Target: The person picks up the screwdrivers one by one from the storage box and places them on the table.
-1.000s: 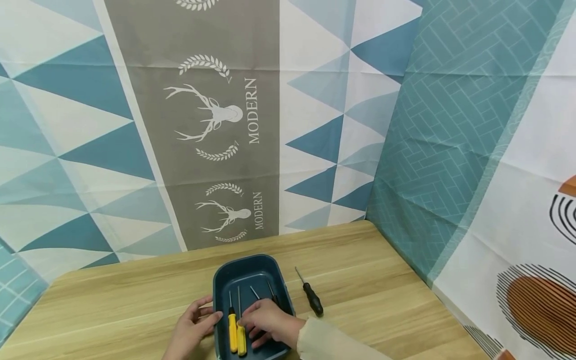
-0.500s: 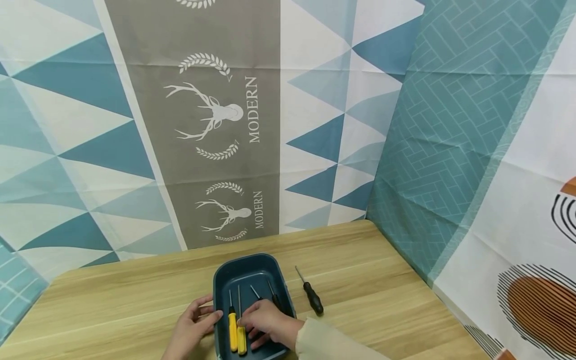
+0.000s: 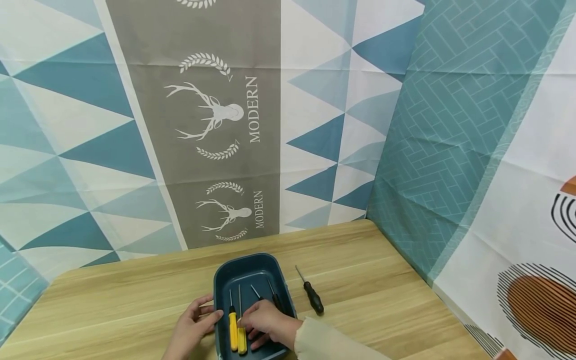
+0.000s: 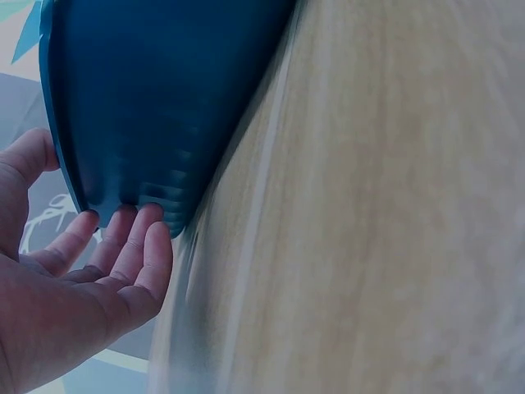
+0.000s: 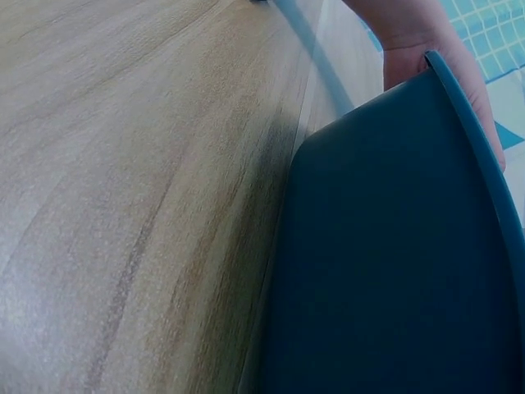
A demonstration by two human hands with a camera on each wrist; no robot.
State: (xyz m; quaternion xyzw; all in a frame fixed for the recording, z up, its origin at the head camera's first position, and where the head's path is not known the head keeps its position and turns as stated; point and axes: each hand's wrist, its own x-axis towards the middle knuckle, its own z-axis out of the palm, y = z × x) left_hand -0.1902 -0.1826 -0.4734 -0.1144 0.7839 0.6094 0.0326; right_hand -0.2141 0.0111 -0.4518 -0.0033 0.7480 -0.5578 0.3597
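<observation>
A dark blue tray lies on the table with several screwdrivers in it. My left hand holds its left side, thumb at the rim; in the left wrist view the fingers of that hand meet the outer wall. Reaching in over the right side, my right hand pinches the top of a yellow-handled screwdriver between thumb and fingertips. Left of that lies a second yellow-handled screwdriver. Two dark-handled screwdrivers, one of them a black screwdriver, are partly hidden behind my right hand.
A black-handled screwdriver lies on the wooden table to the right of the tray. Patterned cloth hangs behind the table and along its right side.
</observation>
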